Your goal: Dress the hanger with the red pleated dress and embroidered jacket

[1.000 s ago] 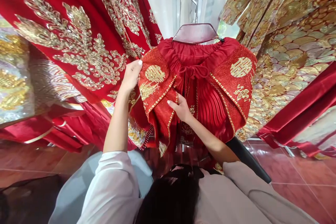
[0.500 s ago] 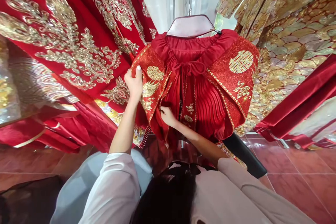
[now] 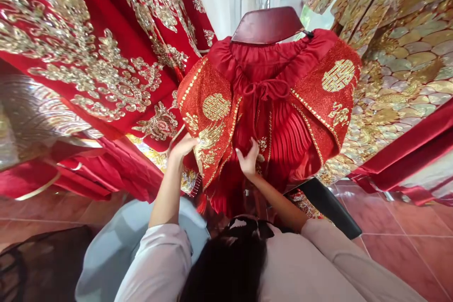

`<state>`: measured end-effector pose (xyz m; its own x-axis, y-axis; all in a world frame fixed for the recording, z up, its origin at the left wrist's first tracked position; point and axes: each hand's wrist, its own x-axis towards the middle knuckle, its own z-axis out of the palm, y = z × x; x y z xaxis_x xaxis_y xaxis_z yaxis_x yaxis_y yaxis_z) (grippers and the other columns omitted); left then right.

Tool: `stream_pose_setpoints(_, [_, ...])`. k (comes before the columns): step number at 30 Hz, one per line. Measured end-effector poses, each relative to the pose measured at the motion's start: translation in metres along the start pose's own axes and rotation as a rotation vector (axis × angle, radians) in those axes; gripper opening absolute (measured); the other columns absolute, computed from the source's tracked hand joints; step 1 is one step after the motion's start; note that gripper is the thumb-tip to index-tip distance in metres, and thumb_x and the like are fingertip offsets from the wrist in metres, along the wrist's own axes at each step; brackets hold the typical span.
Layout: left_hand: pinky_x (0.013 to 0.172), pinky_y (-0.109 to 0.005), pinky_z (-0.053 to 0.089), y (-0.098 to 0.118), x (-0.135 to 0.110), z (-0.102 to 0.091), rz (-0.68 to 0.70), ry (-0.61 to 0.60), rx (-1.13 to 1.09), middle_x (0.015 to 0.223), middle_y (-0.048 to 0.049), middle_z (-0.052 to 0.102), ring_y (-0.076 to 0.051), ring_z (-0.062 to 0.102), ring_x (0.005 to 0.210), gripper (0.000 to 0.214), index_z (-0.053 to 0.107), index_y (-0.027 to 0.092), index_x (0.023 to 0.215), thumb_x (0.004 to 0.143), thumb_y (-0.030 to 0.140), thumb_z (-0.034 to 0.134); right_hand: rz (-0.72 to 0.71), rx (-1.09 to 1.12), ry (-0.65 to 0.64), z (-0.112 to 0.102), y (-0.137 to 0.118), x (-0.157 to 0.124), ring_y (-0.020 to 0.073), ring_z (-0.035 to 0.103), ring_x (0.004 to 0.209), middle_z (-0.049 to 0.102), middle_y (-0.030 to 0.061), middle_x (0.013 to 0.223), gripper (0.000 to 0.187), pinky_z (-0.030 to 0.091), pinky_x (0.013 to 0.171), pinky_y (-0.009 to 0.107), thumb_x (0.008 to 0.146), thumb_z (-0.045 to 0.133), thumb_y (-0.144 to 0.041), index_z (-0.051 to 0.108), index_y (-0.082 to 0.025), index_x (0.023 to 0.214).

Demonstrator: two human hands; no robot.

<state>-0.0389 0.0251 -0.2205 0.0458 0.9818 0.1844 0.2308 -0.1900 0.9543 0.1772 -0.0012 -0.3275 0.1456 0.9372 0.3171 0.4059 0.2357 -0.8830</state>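
A red embroidered jacket (image 3: 212,137) with gold motifs and beaded edges hangs on a broad hanger (image 3: 267,26) in front of me. A red cord is tied in a bow (image 3: 267,89) at its gathered neck. My left hand (image 3: 182,148) grips the outer edge of the jacket's left front panel; some of its fingers are hidden by the cloth. My right hand (image 3: 248,159) is at the pleated red cloth (image 3: 286,134) inside the front opening, thumb and forefinger apart. Whether it touches the cloth is hard to tell.
Red cloth with gold sequin embroidery (image 3: 116,75) hangs at the left. Gold scale-patterned garments (image 3: 399,42) hang at the right. A grey-blue chair (image 3: 109,245) stands low at the left on red floor tiles (image 3: 399,255). A black bar (image 3: 332,207) slants below the jacket.
My left hand has slid lower along the panel's edge. The right hand has left the panel's inner edge, moved right and spread its fingers. The jacket and hanger have shifted slightly.
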Motion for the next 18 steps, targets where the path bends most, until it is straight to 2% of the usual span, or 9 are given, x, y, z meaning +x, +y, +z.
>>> stream_pose_setpoints(2, [0.087, -0.044, 0.052, -0.007, -0.009, 0.003, -0.016, 0.102, 0.007, 0.078, -0.0091, 0.068, -0.030, 0.064, 0.094, 0.050, 0.062, 0.016, 0.088, 0.050, 0.046, 0.077, -0.014, 0.045, -0.092, -0.005, -0.004, 0.021, 0.0247, 0.055, 0.105, 0.058, 0.0165, 0.111, 0.039, 0.044, 0.091, 0.038, 0.084, 0.046, -0.038, 0.048, -0.013, 0.115])
stream_pose_setpoints(4, [0.081, -0.040, 0.054, -0.008, -0.018, 0.003, 0.024, 0.398, 0.058, 0.072, -0.0059, 0.066, -0.025, 0.065, 0.084, 0.038, 0.061, 0.015, 0.077, 0.054, 0.041, 0.075, -0.025, 0.042, -0.180, -0.013, -0.002, 0.028, 0.0197, 0.060, 0.086, 0.063, 0.0106, 0.091, 0.034, 0.048, 0.079, 0.032, 0.090, 0.034, -0.036, 0.053, -0.014, 0.107])
stream_pose_setpoints(6, [0.074, -0.038, 0.056, -0.009, -0.024, 0.003, 0.063, 0.692, 0.143, 0.066, -0.0036, 0.062, -0.021, 0.064, 0.072, 0.031, 0.057, 0.015, 0.068, 0.058, 0.040, 0.072, -0.043, -0.088, -0.140, -0.022, 0.007, 0.020, 0.0186, 0.061, 0.080, 0.063, 0.0101, 0.085, 0.036, 0.047, 0.076, 0.030, 0.093, 0.028, -0.034, 0.056, -0.013, 0.103])
stream_pose_setpoints(7, [0.071, -0.037, 0.056, -0.010, -0.026, 0.004, 0.070, 0.766, 0.169, 0.066, -0.0034, 0.062, -0.020, 0.063, 0.069, 0.031, 0.056, 0.014, 0.066, 0.058, 0.040, 0.072, -0.049, -0.166, -0.116, -0.025, 0.014, 0.011, 0.0190, 0.061, 0.078, 0.064, 0.0109, 0.083, 0.036, 0.047, 0.074, 0.029, 0.093, 0.028, -0.033, 0.057, -0.012, 0.102])
stream_pose_setpoints(9, [0.072, -0.038, 0.056, -0.016, -0.027, 0.009, 0.055, 0.745, 0.177, 0.070, -0.0047, 0.064, -0.021, 0.063, 0.070, 0.032, 0.058, 0.014, 0.069, 0.055, 0.039, 0.074, -0.049, -0.287, -0.112, -0.030, 0.026, -0.008, 0.0191, 0.060, 0.065, 0.062, 0.0104, 0.068, 0.037, 0.045, 0.066, 0.029, 0.093, 0.030, -0.031, 0.060, -0.010, 0.094])
stream_pose_setpoints(11, [0.079, -0.041, 0.055, -0.019, -0.024, 0.017, 0.022, 0.592, 0.150, 0.081, -0.0083, 0.068, -0.024, 0.066, 0.079, 0.038, 0.061, 0.013, 0.079, 0.055, 0.040, 0.074, -0.043, -0.314, -0.152, -0.035, 0.030, -0.023, 0.0182, 0.057, 0.055, 0.057, 0.0081, 0.057, 0.038, 0.043, 0.059, 0.028, 0.092, 0.032, -0.032, 0.062, -0.010, 0.086])
stream_pose_setpoints(13, [0.090, -0.046, 0.051, -0.011, -0.022, 0.025, 0.047, 0.457, 0.173, 0.100, -0.0134, 0.068, -0.029, 0.065, 0.095, 0.052, 0.061, 0.013, 0.097, 0.057, 0.043, 0.075, -0.105, -0.326, -0.162, -0.049, 0.020, -0.025, 0.0194, 0.061, 0.065, 0.064, 0.0105, 0.068, 0.037, 0.046, 0.063, 0.028, 0.092, 0.036, -0.036, 0.063, -0.011, 0.092])
stream_pose_setpoints(16, [0.109, -0.047, 0.036, 0.035, -0.021, 0.029, 0.328, 0.480, 0.276, 0.139, -0.0158, 0.046, -0.031, 0.043, 0.130, 0.080, 0.041, 0.017, 0.132, 0.066, 0.055, 0.069, -0.374, -0.335, 0.054, -0.102, -0.023, -0.001, 0.0232, 0.061, 0.098, 0.065, 0.0139, 0.105, 0.038, 0.048, 0.085, 0.036, 0.092, 0.039, -0.041, 0.059, -0.016, 0.112])
stream_pose_setpoints(18, [0.113, -0.043, 0.031, 0.082, -0.015, 0.027, 0.575, 0.524, 0.320, 0.151, -0.0078, 0.028, -0.026, 0.031, 0.139, 0.080, 0.026, 0.026, 0.142, 0.077, 0.062, 0.055, -0.580, -0.372, 0.316, -0.153, -0.064, 0.031, 0.0250, 0.059, 0.103, 0.063, 0.0131, 0.107, 0.035, 0.045, 0.091, 0.042, 0.091, 0.042, -0.040, 0.058, -0.019, 0.113])
